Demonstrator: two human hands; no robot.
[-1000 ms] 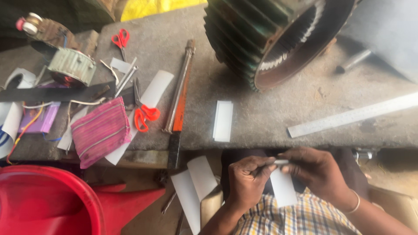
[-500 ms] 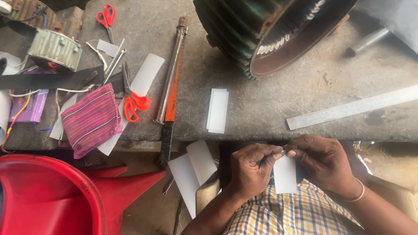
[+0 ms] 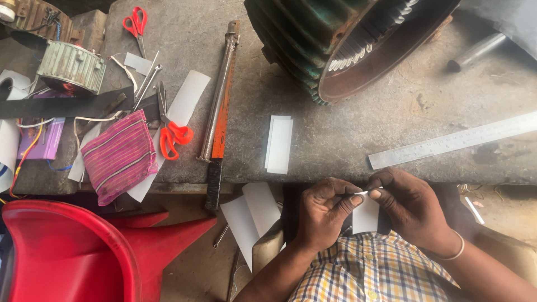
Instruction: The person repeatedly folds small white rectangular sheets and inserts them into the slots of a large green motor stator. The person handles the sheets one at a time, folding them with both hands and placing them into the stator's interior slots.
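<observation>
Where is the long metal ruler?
In the head view, the metal ruler lies slanted on the stone bench at the right, just above the right hand and below the big ribbed motor housing.

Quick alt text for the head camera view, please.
Both hands, left hand and right hand, pinch a small white paper strip at the edge of a stone workbench, which holds a steel ruler, orange scissors and a motor housing.

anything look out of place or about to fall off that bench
Yes. The striped pink pouch hangs partly over the front edge of the stone bench, and the long orange-handled tool pokes its dark end past the same edge. White paper sheets lie below the bench. The hands just pinch a small white slip.
</observation>
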